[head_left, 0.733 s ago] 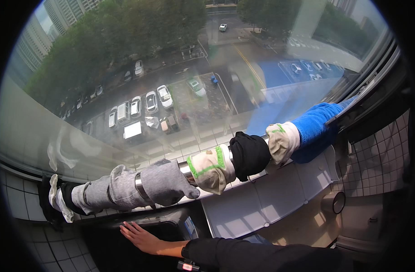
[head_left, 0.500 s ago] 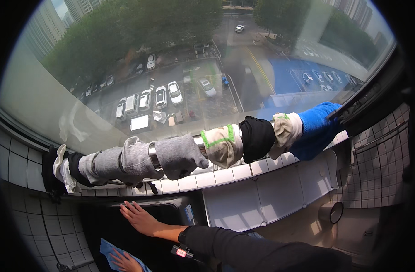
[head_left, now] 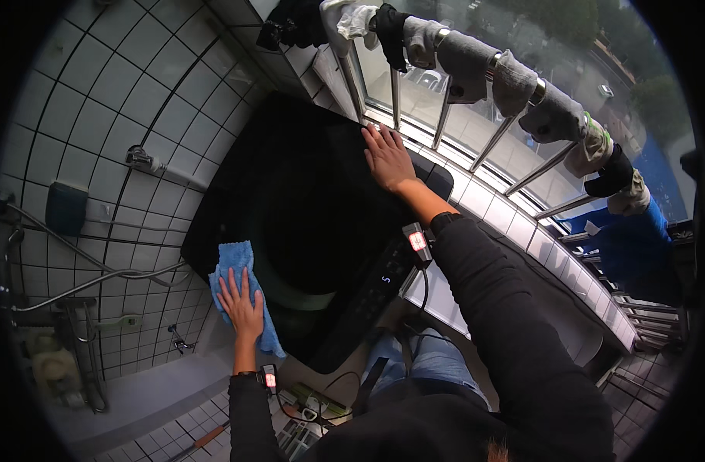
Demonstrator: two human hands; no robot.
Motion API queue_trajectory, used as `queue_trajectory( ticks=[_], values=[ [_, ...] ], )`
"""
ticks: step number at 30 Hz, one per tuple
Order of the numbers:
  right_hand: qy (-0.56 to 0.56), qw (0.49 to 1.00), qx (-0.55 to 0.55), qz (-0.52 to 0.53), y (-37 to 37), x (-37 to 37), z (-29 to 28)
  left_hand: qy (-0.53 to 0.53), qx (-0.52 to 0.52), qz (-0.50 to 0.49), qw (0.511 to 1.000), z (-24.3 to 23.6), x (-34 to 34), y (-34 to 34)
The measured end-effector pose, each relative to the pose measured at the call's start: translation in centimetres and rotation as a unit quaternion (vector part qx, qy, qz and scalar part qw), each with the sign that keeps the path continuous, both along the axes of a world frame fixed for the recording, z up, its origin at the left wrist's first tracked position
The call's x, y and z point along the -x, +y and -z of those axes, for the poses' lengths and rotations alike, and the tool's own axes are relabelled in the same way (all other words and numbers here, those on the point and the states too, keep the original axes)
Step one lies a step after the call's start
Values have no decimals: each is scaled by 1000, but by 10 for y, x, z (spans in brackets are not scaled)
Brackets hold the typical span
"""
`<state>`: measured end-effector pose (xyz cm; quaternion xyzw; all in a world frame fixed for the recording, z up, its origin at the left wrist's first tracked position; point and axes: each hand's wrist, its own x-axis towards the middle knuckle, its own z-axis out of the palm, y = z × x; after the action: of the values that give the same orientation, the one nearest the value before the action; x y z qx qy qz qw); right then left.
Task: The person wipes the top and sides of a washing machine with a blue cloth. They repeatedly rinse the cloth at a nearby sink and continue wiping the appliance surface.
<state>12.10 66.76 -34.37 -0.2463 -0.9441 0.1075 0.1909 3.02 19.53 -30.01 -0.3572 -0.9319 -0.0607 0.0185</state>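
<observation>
A black top-loading washing machine [head_left: 295,127] with a dark round lid and a lit display stands before me. My left hand [head_left: 242,302] lies with fingers spread on a blue cloth [head_left: 235,252], pressing it flat on the machine's left edge. Part of the cloth hangs down toward me beside the hand. My right hand [head_left: 389,158] rests open on the machine's far right edge, near the window, and holds nothing. Each wrist wears a small device with a lit face.
White tiled wall [head_left: 98,100] rises on the left, with a tap [head_left: 141,159], hoses and a blue sponge-like pad [head_left: 66,208]. At the right, socks [head_left: 514,85] and a blue towel [head_left: 637,239] hang over a metal window railing [head_left: 491,144]. A white ledge [head_left: 137,393] lies at lower left.
My view has turned down and to the left, away from the window. Both hands are still flat, the left on the cloth, the right on the machine.
</observation>
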Motion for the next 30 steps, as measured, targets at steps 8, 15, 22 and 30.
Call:
queue_trajectory(
  ticks=[8,15,22,30],
  values=[
    [60,997,46,-29,-92,-28,-40,16,-66,-167,984,33,130,-11],
    [54,987,108,-108,-200,-85,-72,76,-96,34,992,22,15,4],
    [68,986,138,-64,-254,-136,-102,-37,-120,168,978,13,-132,-7],
    [152,975,150,55,-268,-168,-109,-89,-124,388,909,20,-146,-5]
  ],
)
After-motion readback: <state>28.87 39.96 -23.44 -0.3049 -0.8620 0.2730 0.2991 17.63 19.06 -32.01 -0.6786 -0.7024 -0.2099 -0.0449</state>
